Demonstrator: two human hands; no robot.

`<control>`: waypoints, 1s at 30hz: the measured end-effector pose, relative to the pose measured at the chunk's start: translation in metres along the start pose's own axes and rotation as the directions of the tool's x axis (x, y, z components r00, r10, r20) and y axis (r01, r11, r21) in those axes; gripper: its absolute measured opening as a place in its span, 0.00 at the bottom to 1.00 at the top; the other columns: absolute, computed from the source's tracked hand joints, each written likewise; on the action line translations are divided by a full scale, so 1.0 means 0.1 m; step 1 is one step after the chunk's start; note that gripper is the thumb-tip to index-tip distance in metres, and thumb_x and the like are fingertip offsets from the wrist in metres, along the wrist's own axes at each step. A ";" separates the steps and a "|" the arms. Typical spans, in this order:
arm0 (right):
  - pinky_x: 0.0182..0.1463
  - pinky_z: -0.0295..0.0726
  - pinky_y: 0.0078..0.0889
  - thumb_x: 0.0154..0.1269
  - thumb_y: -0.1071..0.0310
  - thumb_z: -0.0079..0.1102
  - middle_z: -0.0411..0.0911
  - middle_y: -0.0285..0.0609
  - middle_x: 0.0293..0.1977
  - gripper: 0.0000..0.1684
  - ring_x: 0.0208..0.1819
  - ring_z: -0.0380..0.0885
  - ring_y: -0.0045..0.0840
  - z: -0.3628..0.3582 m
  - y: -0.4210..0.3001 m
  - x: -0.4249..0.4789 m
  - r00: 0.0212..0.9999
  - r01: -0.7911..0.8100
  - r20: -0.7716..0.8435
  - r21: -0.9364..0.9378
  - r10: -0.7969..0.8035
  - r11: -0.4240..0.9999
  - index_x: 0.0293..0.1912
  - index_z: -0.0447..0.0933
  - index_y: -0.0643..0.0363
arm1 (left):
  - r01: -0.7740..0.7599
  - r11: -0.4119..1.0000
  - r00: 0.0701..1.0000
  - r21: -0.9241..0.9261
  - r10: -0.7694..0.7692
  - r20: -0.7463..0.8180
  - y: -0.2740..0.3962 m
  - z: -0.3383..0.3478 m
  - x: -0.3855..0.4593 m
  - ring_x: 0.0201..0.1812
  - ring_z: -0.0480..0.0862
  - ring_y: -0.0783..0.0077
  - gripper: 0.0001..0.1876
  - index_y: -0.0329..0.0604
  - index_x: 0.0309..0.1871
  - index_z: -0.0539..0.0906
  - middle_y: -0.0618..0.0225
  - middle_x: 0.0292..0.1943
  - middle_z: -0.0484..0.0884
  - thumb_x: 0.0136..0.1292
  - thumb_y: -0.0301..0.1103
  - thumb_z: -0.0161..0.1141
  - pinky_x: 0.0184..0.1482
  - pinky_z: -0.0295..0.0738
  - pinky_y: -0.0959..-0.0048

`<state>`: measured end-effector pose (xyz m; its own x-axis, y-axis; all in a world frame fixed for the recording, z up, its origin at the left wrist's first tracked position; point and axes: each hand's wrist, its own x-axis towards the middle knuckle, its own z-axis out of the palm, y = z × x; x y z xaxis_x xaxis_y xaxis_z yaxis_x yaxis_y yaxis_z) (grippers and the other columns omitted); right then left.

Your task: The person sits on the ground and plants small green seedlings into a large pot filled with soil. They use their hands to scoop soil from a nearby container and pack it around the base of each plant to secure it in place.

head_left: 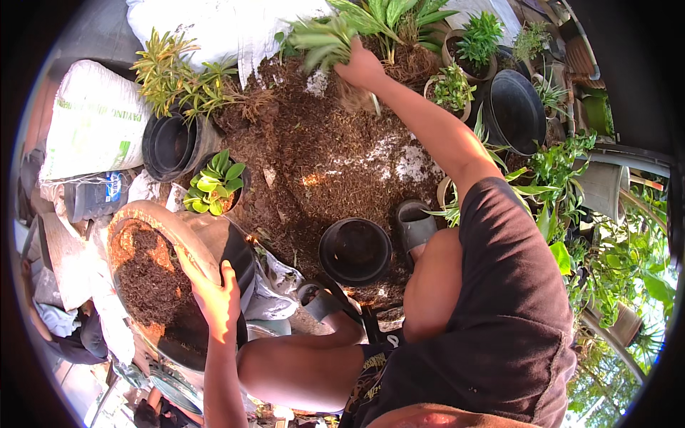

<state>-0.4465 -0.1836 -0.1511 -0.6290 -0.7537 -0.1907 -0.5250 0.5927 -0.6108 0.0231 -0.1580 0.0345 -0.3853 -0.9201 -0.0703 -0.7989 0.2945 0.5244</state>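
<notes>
My left hand grips the rim of a large round pot, fingers inside and thumb outside. The pot is tilted, its mouth facing left, with dark potting soil inside. At the far side of the ground, my right hand holds a leafy green plant by its lower stems. Motion blurs its leaves, and its roots hang indistinctly below the hand. Between my feet stands a small black plastic pot on loose soil. Larger broad-leaved plants with bare roots lie beyond my right hand.
Nested black pots, a yellowish uprooted plant and a potted succulent-like plant sit left. A white printed sack stands behind them. An empty black pot and several potted plants line the right. Another person is partly visible lower left.
</notes>
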 end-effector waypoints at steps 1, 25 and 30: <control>0.44 0.82 0.41 0.57 0.49 0.62 0.80 0.51 0.38 0.42 0.40 0.82 0.39 -0.03 -0.10 0.07 1.000 0.017 -0.010 0.005 -0.017 1.000 0.61 0.59 0.68 | 0.006 1.000 1.000 0.000 -0.006 0.005 0.00 0.00 -0.01 0.69 0.64 0.40 0.42 0.37 0.75 0.46 0.35 0.68 0.61 0.62 0.26 0.58 0.70 0.57 0.57; 0.53 0.77 0.47 0.64 0.49 0.62 0.78 0.44 0.48 0.24 0.44 0.78 0.39 -1.11 1.40 0.46 0.925 -0.372 0.195 0.282 0.327 0.884 0.48 0.80 0.60 | 0.020 0.999 1.000 0.027 -0.021 0.014 0.01 -0.01 0.01 0.72 0.58 0.39 0.43 0.38 0.76 0.45 0.35 0.71 0.56 0.61 0.24 0.58 0.72 0.53 0.56; 0.51 0.79 0.40 0.59 0.47 0.64 0.79 0.49 0.44 0.28 0.41 0.78 0.39 -0.60 1.26 0.29 0.977 -0.119 0.083 -0.551 0.196 0.826 0.47 0.79 0.63 | -0.023 0.999 1.000 0.022 0.023 -0.004 0.04 0.01 0.05 0.70 0.62 0.42 0.43 0.37 0.75 0.46 0.36 0.69 0.60 0.61 0.26 0.59 0.71 0.56 0.59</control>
<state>-0.5650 -0.1142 -0.1876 -0.6700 -0.6440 -0.3693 -0.6747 0.7357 -0.0589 0.0176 -0.1614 0.0357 -0.4020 -0.9140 -0.0549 -0.7999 0.3214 0.5069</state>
